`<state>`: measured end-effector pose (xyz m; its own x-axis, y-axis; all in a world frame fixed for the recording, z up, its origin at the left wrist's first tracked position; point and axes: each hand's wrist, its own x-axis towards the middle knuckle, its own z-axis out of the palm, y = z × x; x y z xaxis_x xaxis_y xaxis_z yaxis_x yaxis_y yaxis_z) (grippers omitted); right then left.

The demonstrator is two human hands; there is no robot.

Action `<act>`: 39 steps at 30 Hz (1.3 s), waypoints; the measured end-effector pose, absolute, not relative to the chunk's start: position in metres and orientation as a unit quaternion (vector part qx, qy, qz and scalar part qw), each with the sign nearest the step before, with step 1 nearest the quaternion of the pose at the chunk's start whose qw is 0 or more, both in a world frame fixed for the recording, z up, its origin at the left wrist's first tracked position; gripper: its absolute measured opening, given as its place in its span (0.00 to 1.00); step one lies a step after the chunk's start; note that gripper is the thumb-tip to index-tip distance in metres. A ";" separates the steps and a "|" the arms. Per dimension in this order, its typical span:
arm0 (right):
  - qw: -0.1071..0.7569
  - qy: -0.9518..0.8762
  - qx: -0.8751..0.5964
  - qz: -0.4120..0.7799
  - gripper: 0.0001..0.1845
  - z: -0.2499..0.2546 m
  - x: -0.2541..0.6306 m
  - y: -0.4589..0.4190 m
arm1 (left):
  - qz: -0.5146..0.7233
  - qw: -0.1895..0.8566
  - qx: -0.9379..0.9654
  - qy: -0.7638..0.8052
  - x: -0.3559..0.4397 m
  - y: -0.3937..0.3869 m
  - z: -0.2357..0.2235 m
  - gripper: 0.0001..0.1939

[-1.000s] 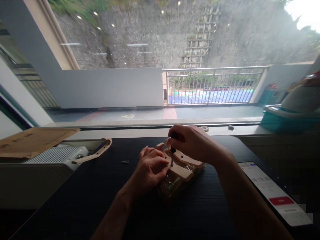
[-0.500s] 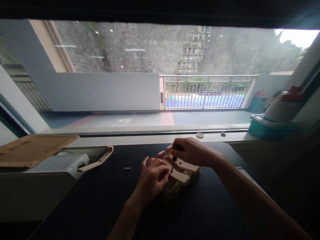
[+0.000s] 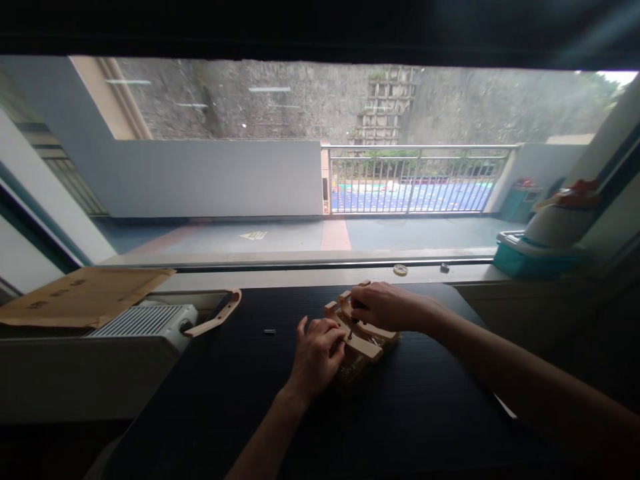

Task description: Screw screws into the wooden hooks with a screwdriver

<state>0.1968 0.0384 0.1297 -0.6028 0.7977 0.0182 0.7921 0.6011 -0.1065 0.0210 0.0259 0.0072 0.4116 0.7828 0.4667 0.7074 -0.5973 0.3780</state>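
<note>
Head view: screwdriver (image 3: 351, 331) on wooden piece (image 3: 365, 347)

My right hand (image 3: 376, 307) grips the screwdriver handle; my left hand (image 3: 316, 353) touches the wooden piece, can't tell if grasping. Piece lies on clear wrapping (image 3: 352, 370), black table (image 3: 215, 400).

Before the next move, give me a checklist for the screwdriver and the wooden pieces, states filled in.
1. Screwdriver gripped in right hand: ok.
2. Left hand touching the near wooden piece: ok.
3. Tip properly seated: cannot tell, too small.
4. Loose screw apart from both hands: ok.
5. Separate curved piece well inside the tabletop: not ok, at the left edge.
</note>
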 end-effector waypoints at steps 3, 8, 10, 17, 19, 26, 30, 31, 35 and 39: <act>0.027 -0.895 -0.445 0.033 0.14 0.132 0.194 0.040 | 0.310 0.059 0.837 0.446 0.021 0.026 0.007 0.10; -0.008 -0.901 -0.433 0.034 0.11 0.151 0.191 0.035 | 0.316 0.062 0.833 0.450 0.021 0.024 0.006 0.10; -0.015 -0.904 -0.424 0.040 0.11 0.156 0.192 0.035 | 0.317 0.065 0.831 0.451 0.021 0.024 0.005 0.10; -0.004 -0.892 -0.451 0.036 0.12 0.147 0.197 0.037 | 0.322 0.063 0.829 0.452 0.022 0.024 0.003 0.10; -0.001 -0.890 -0.455 0.038 0.13 0.142 0.197 0.038 | 0.325 0.064 0.828 0.452 0.022 0.023 0.003 0.10; 0.006 -0.890 -0.453 0.047 0.14 0.143 0.196 0.041 | 0.329 0.065 0.823 0.459 0.024 0.021 0.004 0.10; 0.003 -0.896 -0.437 0.076 0.11 0.155 0.196 0.038 | 0.330 0.063 0.822 0.460 0.023 0.021 0.004 0.10; 0.001 -0.897 -0.435 0.079 0.11 0.156 0.197 0.038 | 0.331 0.064 0.822 0.460 0.023 0.021 0.004 0.10; 0.009 -0.896 -0.437 0.081 0.12 0.150 0.197 0.039 | 0.330 0.066 0.822 0.460 0.023 0.021 0.003 0.10; 0.026 -0.883 -0.462 0.076 0.14 0.141 0.198 0.042 | 0.331 0.066 0.821 0.460 0.024 0.021 0.002 0.11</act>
